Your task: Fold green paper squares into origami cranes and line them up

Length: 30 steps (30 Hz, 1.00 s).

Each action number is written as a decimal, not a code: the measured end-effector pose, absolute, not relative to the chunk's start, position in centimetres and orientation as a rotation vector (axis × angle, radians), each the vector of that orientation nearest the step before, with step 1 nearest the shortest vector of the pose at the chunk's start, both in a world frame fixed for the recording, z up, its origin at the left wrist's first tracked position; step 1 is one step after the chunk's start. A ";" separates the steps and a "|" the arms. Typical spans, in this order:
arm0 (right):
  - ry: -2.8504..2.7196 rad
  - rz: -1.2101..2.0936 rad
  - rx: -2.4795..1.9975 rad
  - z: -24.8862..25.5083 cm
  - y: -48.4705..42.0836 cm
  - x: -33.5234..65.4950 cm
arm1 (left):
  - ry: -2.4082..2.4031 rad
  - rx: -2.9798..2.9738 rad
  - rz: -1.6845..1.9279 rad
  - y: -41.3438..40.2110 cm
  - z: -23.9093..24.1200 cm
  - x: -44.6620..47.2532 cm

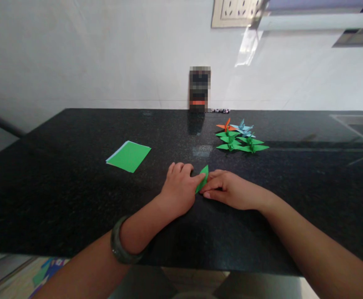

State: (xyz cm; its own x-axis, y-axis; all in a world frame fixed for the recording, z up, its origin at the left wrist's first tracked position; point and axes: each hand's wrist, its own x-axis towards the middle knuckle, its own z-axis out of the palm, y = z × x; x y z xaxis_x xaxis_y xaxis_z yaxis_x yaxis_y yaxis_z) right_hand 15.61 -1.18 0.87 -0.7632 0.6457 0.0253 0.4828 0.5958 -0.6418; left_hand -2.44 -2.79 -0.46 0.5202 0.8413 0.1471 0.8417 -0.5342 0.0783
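Note:
A small folded piece of green paper lies on the black stone counter, pinched between both my hands. My left hand is curled, its fingertips pressing the paper's left side. My right hand has its fingers closed against the paper's right side. A dark bracelet sits on my left wrist.
A stack of green paper sheets lies to the left. Several finished paper cranes, green, blue and orange, sit at the back right. A dark upright object stands against the white wall. A sink edge shows at far right.

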 end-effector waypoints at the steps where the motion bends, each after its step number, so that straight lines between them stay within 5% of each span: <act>1: -2.561 0.955 -0.899 0.9 -1.1 15.7 | -1.514 -2.753 -0.266 -2.7 -0.6 -2.5; 10: -2.518 0.567 -1.008 0.4 0.4 17.1 | -1.463 -2.848 -0.629 -2.4 -0.1 -2.4; 30: -2.628 0.417 -0.911 -0.5 0.1 15.2 | -1.515 -2.979 -0.507 -1.4 -0.7 -3.2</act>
